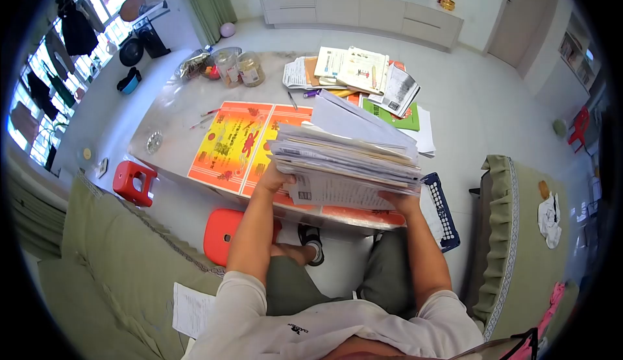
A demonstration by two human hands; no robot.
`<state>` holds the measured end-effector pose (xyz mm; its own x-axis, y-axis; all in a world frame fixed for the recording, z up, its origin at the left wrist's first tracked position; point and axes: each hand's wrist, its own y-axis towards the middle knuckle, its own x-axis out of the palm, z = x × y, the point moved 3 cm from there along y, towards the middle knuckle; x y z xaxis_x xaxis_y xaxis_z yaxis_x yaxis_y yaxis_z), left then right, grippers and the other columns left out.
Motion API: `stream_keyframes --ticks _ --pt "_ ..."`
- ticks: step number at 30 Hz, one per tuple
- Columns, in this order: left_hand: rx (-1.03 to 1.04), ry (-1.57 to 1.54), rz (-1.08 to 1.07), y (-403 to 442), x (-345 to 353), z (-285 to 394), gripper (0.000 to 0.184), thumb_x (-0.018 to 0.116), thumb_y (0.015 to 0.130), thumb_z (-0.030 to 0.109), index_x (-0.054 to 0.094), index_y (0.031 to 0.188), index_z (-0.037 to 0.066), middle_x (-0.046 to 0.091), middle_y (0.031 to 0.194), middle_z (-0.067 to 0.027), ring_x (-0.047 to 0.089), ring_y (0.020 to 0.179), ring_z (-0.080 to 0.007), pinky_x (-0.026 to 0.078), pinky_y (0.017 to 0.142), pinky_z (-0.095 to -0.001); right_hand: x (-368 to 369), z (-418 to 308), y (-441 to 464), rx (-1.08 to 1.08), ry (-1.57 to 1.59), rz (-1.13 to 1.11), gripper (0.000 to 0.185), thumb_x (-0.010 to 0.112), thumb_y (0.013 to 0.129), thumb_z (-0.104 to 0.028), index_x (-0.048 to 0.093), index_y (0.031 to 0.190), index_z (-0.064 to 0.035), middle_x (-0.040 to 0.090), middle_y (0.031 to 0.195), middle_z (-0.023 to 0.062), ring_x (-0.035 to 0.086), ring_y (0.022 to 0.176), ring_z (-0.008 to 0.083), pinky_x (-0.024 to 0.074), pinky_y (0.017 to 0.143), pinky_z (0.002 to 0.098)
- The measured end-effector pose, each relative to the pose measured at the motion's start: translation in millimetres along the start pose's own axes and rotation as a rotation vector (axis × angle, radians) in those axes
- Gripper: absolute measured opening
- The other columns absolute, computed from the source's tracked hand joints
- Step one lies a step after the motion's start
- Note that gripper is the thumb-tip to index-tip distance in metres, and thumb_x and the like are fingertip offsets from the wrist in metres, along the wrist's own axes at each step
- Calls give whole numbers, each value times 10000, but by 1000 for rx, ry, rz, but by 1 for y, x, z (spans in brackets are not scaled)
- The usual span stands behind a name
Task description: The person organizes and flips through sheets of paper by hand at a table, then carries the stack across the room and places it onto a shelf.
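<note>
A thick stack of papers [347,165] is held between my two hands, its layered edges facing me. My left hand [275,178] grips its left end, with the thumb in front. At the lower right corner, my right hand [401,201] is closed on the stack, its fingers partly hidden beneath. Under and left of the papers lies a flat orange and yellow cardboard box [227,142] with printed characters. Behind the stack, booklets [363,69], a green book [405,118] and loose sheets are heaped on the table.
Glass jars [250,70] stand on the far left of the marble-look table [172,110]. Pens and a small glass dish [154,142] lie nearby. Red stools [224,233] are at the left, a blue plastic basket [441,211] at the right. Green-covered sofas [130,249] flank me.
</note>
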<state>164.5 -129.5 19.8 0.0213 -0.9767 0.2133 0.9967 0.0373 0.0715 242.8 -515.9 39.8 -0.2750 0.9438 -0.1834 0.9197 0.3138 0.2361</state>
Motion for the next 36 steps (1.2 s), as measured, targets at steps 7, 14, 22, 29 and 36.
stream_keyframes --ticks 7,14,22,29,36 --pt "-221 -20 -4 19 -5 -10 705 779 579 -27 532 1236 41 577 1196 -55 541 1103 -234 452 962 -397 -6 -14 1 -110 -76 -161 558 853 615 -55 617 1119 -15 681 1033 63 633 933 166 508 852 315" --pt "8 451 246 -3 -25 7 559 680 744 108 501 1271 53 575 1215 -84 535 1132 -251 384 1025 -387 -8 -101 16 -510 -310 -350 256 747 698 -103 636 912 -17 693 943 129 671 816 223 529 748 320" --pt "331 719 230 -46 100 109 468 559 891 268 476 1300 56 563 1241 -108 512 1189 -274 284 1108 -394 -13 -180 -19 -919 -241 -308 294 758 693 -161 528 826 -35 690 1015 147 688 871 312 542 702 354" --pt "249 -19 48 -24 23 50 446 649 856 261 523 1216 31 599 1148 -115 581 1033 -232 396 1022 -397 -39 -92 -5 -439 338 -360 376 595 901 -307 597 1047 40 679 1021 155 667 909 266 529 814 347" --pt "123 232 227 -12 67 16 636 865 580 11 549 1132 18 612 1079 -80 598 964 -209 530 826 -348 -14 -9 -6 -65 -209 110 531 828 665 -131 585 1119 0 659 1057 94 640 948 195 524 852 337"
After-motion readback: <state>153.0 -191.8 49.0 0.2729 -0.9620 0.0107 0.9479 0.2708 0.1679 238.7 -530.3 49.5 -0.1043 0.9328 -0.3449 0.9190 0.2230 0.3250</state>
